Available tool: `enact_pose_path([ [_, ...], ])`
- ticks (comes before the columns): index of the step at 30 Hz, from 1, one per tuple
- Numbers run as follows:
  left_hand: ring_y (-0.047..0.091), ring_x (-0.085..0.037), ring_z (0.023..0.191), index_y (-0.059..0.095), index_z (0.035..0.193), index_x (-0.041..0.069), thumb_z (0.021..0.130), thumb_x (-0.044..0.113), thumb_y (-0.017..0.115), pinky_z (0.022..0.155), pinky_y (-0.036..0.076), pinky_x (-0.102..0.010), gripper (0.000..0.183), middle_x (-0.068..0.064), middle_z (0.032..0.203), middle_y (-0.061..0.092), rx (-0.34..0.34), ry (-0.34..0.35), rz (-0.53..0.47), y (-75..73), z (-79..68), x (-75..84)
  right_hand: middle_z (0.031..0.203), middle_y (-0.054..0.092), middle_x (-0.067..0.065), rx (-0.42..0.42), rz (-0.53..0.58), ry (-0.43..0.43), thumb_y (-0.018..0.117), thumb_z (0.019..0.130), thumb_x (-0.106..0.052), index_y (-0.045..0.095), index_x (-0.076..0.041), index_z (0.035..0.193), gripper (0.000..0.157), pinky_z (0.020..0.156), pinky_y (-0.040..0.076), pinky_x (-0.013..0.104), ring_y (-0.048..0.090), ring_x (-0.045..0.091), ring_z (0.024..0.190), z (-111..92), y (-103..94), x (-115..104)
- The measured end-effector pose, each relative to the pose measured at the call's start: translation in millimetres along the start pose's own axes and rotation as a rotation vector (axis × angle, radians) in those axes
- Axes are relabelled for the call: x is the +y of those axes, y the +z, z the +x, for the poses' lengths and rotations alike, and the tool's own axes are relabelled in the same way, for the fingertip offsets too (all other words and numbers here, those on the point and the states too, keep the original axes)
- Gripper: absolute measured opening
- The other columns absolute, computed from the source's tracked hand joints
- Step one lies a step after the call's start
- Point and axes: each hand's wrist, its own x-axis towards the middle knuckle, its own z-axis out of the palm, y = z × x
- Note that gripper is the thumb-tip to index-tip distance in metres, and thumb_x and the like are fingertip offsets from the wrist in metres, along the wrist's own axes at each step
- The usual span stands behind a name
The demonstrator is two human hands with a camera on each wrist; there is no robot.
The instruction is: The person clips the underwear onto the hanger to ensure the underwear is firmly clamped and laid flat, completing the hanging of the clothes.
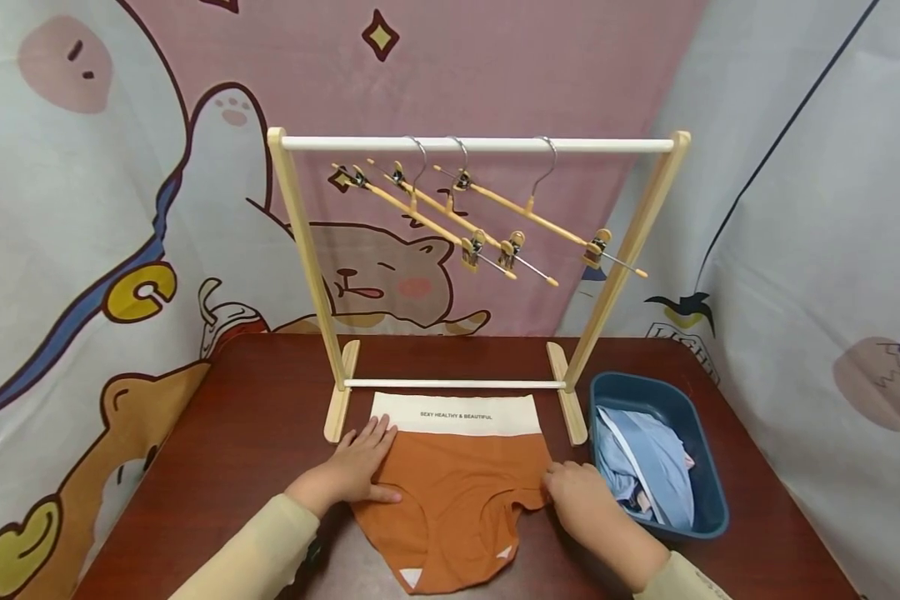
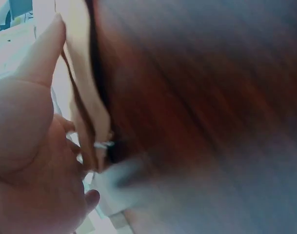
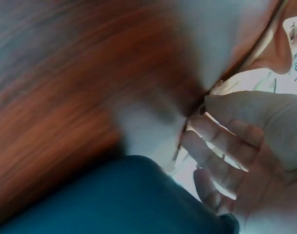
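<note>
A pair of rust-orange underpants (image 1: 457, 479) with a wide white lettered waistband lies spread on the table, waistband toward the back. On its left edge rests my left hand (image 1: 360, 467), fingers extended over the fabric and thumb lying on it lower down. At the right edge, near the leg opening, my right hand (image 1: 577, 496) pinches the cloth between thumb and index finger. The right wrist view shows that pinch, with the other fingers of the right hand (image 3: 255, 156) loosely bent. In the left wrist view the left hand (image 2: 36, 131) is seen from its palm side beside the fabric edge.
Behind the underpants stands a wooden rack (image 1: 480, 145) with three clip hangers, one of them the right-hand hanger (image 1: 532, 212). A blue basin (image 1: 712, 492) holding light-blue cloth (image 1: 656, 467) sits close to my right hand. The brown table (image 1: 270, 400) meets a printed curtain.
</note>
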Motion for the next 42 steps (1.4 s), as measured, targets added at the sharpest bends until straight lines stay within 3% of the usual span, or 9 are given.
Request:
enact_pose_path([
  [2,0.012,-0.038,0.144,0.024,0.148,0.0,0.075,0.065,0.065,0.11,0.018,-0.06,0.106,-0.021,0.156,0.012,0.005,0.011,-0.001,0.0,-1.4,4.6,0.076,0.058,-0.002,0.02,0.007,-0.019,0.068,0.072,-0.004,0.062,-0.015,0.079,0.014,0.054,0.042,0.035,0.056,0.02,0.068,-0.2,-0.3,-1.3],
  [7,0.007,-0.039,0.144,0.02,0.15,0.002,0.077,0.066,0.061,0.11,0.017,-0.06,0.105,-0.022,0.157,0.008,-0.032,0.077,-0.03,2.7,-6.0,24.9,0.096,0.058,0.001,0.009,0.085,-0.118,0.075,0.067,-0.012,0.064,-0.015,0.103,0.038,0.062,0.046,0.039,0.056,0.021,0.085,2.0,1.2,-4.1],
  [13,0.002,-0.038,0.145,0.015,0.151,0.005,0.074,0.071,0.058,0.111,0.019,-0.058,0.11,-0.02,0.158,0.002,-0.116,0.073,0.022,5.5,-9.3,41.4,0.083,0.056,-0.007,0.08,0.111,-0.226,0.074,0.07,-0.014,0.067,-0.022,0.078,0.013,0.06,0.039,0.03,0.055,0.015,0.08,4.9,0.7,-2.9],
  [20,0.002,-0.037,0.145,0.015,0.152,0.006,0.072,0.073,0.058,0.111,0.02,-0.057,0.112,-0.019,0.158,0.001,-0.117,0.06,0.047,5.9,-7.8,41.6,0.075,0.044,-0.01,0.073,0.141,-0.24,0.075,0.061,-0.004,0.059,-0.024,0.056,0.026,0.055,0.029,0.026,0.041,0.011,0.069,-6.3,-9.7,16.7],
  [24,0.002,-0.037,0.145,0.016,0.152,0.007,0.072,0.073,0.058,0.11,0.021,-0.057,0.111,-0.019,0.158,0.001,-0.117,0.057,0.053,5.2,-8.1,42.3,0.075,0.046,-0.009,0.026,0.09,-0.201,0.071,0.065,-0.001,0.062,-0.022,0.057,0.025,0.056,0.029,0.027,0.041,0.012,0.068,-12.8,-11.5,19.1],
  [28,0.003,-0.038,0.145,0.017,0.152,0.009,0.074,0.072,0.058,0.111,0.02,-0.057,0.108,-0.018,0.158,0.002,-0.121,0.074,0.05,4.4,-11.4,49.9,0.082,0.053,-0.005,0.001,0.09,-0.208,0.07,0.07,-0.006,0.068,-0.018,0.075,0.013,0.061,0.038,0.032,0.05,0.016,0.076,-12.7,-14.3,6.3],
  [31,0.003,-0.038,0.145,0.016,0.152,0.011,0.074,0.072,0.057,0.111,0.019,-0.057,0.107,-0.017,0.158,0.002,-0.134,0.128,0.039,4.0,-15.8,61.1,0.085,0.055,-0.01,-0.043,0.228,-0.297,0.071,0.078,-0.022,0.066,-0.02,0.088,0.012,0.066,0.044,0.032,0.053,0.01,0.08,-12.7,-16.5,-9.6],
  [35,0.003,-0.036,0.145,0.016,0.152,0.013,0.073,0.075,0.055,0.111,0.02,-0.056,0.108,-0.016,0.159,0.002,-0.15,0.201,0.076,7.0,-21.5,77.8,0.076,0.048,-0.019,-0.222,0.454,-0.425,0.064,0.086,-0.045,0.06,-0.028,0.088,0.018,0.061,0.041,0.02,0.046,-0.002,0.07,-13.7,-18.1,-28.4],
  [42,0.006,-0.035,0.145,0.017,0.152,0.017,0.072,0.078,0.053,0.109,0.026,-0.055,0.107,-0.014,0.159,0.002,-0.141,0.145,0.138,21.7,-25.2,95.9,0.065,0.043,-0.02,-0.297,0.452,-0.532,0.069,0.084,-0.023,0.058,-0.029,0.074,0.016,0.057,0.033,0.014,0.038,-0.005,0.062,-16.5,-13.8,-37.6],
])
